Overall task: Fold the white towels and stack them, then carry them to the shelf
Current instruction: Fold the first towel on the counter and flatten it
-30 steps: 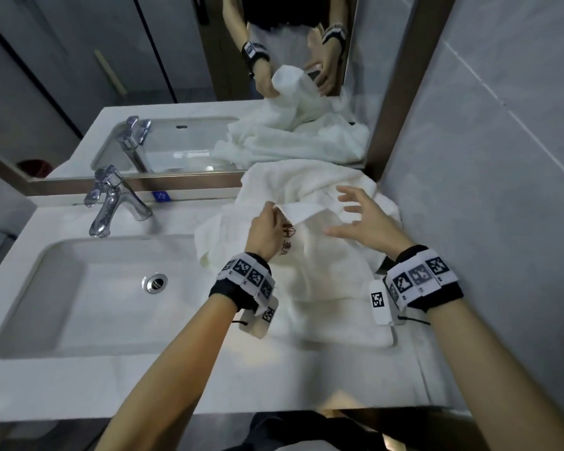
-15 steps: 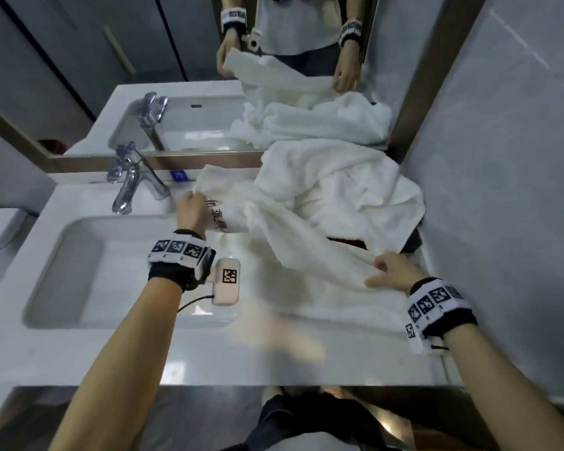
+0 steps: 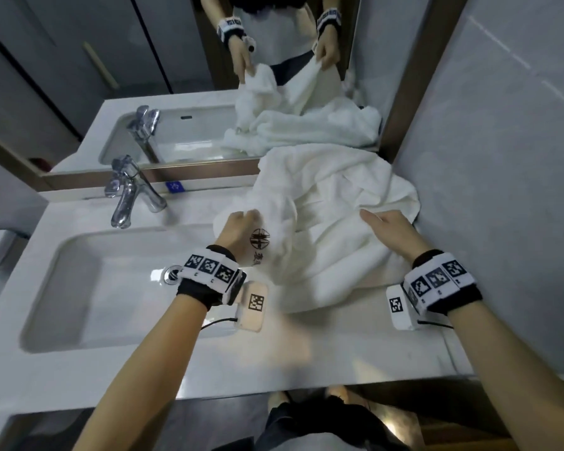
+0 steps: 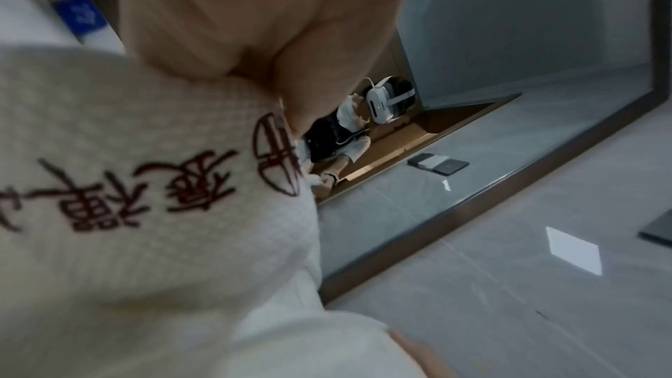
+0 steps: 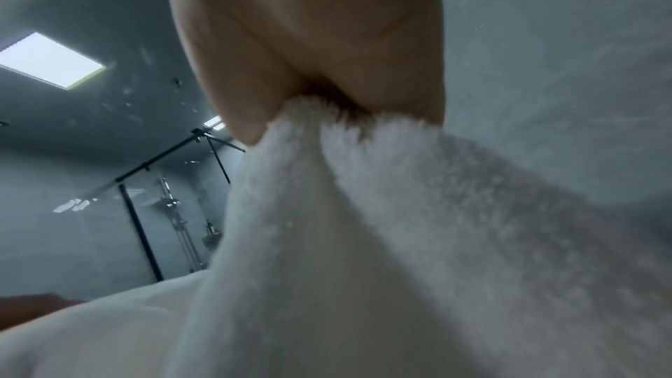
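Pinching is how we hold it on both sides: from the head view our left hand (image 3: 238, 227) has its fingers curled round a bunched corner of the embroidered towel (image 3: 293, 255), beside the dark red logo (image 3: 260, 239), and our right hand (image 3: 392, 231) grips another part of its edge near the right end of the vanity counter (image 3: 209, 362). That towel sags in a twisted band between the two hands, with its lower part lying on the counter just right of the sink basin (image 3: 79, 288). A second white towel (image 3: 332, 180) lies crumpled behind it, against the mirror (image 3: 183, 60) and the counter's right back corner. We judge the step in hand to be opening this towel out. To do it well we should draw the hands apart until the held edge runs straight, lift it clear of the heap behind, and lay it flat on the counter's front strip before any fold.

Seen from the left wrist, our thumb and fingers (image 4: 254, 10) clamp the waffle-textured cloth right at the embroidered characters (image 4: 163, 191).

Seen from the right wrist, our fingertips (image 5: 312, 39) pinch a gathered ridge of thick, fluffy pile (image 5: 363, 211). It looks soft and heavy, likely to slump, so a firm hold suits it.
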Tool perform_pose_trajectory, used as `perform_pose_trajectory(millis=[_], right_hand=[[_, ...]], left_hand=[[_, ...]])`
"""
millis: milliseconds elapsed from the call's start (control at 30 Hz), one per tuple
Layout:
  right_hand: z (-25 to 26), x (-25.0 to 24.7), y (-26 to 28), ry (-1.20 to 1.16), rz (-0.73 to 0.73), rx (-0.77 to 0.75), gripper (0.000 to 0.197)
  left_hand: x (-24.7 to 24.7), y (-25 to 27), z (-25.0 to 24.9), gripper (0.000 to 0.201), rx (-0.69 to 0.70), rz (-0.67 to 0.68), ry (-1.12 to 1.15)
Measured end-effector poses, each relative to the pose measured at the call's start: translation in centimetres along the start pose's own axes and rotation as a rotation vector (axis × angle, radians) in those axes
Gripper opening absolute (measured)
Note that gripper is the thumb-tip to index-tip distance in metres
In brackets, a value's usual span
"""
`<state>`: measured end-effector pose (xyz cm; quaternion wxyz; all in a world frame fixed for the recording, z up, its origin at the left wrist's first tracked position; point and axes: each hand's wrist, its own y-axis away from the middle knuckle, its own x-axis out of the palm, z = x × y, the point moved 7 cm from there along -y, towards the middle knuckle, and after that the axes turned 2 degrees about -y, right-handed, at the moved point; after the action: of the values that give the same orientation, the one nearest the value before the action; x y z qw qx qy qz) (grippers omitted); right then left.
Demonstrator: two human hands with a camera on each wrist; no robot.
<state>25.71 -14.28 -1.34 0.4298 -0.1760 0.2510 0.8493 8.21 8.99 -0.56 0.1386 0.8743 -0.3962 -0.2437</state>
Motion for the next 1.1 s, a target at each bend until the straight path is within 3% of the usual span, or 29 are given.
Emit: perform_pose_trajectory(millis=[133,200,267,300,333,433,500,633,700,833,900,1100], right_hand=[[2.8,1.4,0.6,-0.066,0.1,-0.051,0.059],[4.2,2.8,1.3,-0.064,0.212,-0.11,0.051],[5.0,3.7,1.9,-0.006,0.278,-0.156,0.037],[5.2,4.1,2.2,0.021,0.303,-0.177,0.032],[5.2,4.3,2.4,0.036,0.326,-0.2,0.028],[4.6,4.1,2.8,0.087,0.383,-0.241,0.017],[3.8,3.5,2.7,0.151,0.376,-0.246,0.02],[-0.1,2.9,2.5,0.284,0.4,-0.122,0.018],[-3.2,2.9,2.7,0.374,0.444,-0.052,0.026],[-8.4,2.8,3.3,0.369,0.432,0.012,0.029],[-9.3,2.4,3.3,0.262,0.359,0.009,0.036],[-7.2,-0.3,2.3,-0.062,0.115,-0.053,0.023]], left_hand=[[3.7,1.5,-1.2,0.025,0.125,0.099,0.047],[5.8,2.3,-1.6,0.054,0.215,0.196,0.001],[7.3,2.6,-2.3,0.09,0.4,0.26,-0.173],[7.9,2.9,-2.8,0.095,0.498,0.28,-0.263],[8.4,3.1,-3.0,0.088,0.575,0.297,-0.346],[9.3,3.2,-3.4,0.031,0.65,0.239,-0.549],[8.9,2.9,-3.3,0.023,0.645,0.125,-0.577],[5.2,1.8,-4.1,0.015,0.52,-0.081,-0.329],[2.8,1.1,-4.6,0.011,0.457,-0.183,-0.214],[-1.5,-0.2,-5.4,0.022,0.378,-0.339,-0.033],[-2.5,-0.6,-5.6,0.022,0.37,-0.366,-0.009],[-1.5,-1.0,-5.2,0.03,0.348,-0.3,-0.123]])
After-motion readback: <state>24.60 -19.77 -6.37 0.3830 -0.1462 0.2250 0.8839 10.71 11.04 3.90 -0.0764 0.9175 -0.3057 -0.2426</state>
